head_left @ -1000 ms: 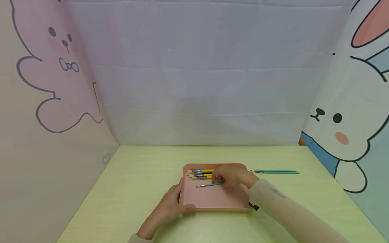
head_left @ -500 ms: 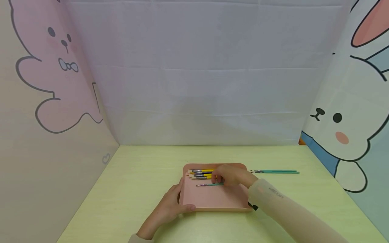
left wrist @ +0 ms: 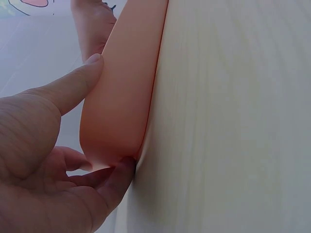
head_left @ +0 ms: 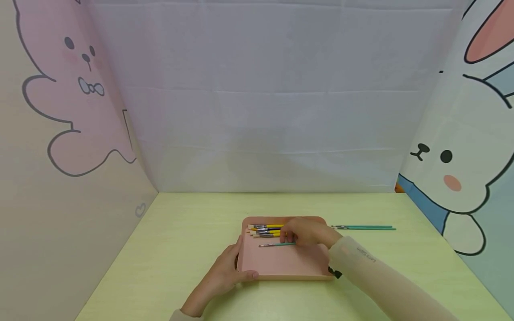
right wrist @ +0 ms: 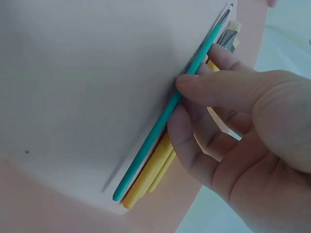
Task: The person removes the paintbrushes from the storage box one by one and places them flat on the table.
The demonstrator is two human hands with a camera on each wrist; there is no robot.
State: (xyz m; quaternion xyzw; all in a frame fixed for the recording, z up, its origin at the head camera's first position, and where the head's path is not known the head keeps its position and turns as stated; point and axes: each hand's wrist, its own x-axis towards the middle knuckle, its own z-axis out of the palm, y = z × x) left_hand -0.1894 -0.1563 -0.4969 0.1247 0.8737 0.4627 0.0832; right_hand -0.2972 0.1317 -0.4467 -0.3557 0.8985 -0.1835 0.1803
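A pink tray (head_left: 281,265) sits on the table, and my left hand (head_left: 223,269) grips its near left corner. In the left wrist view the thumb presses the tray's rim while the other fingers curl round the outside of the corner. Over the tray floor, my right hand (head_left: 305,232) pinches a thin teal paintbrush (right wrist: 153,133) between thumb and fingers. The brush's bristle end points left in the head view. Beside it, along the far side of the tray, lie several paintbrushes with yellow handles (right wrist: 149,172). My right hand hides part of them in the head view.
Just right of the tray, thin teal paintbrushes (head_left: 369,228) lie side by side on the pale table (head_left: 192,232). A white cloth wall (head_left: 273,111) closes off the back. Printed panels with cartoon animals stand at the left and right.
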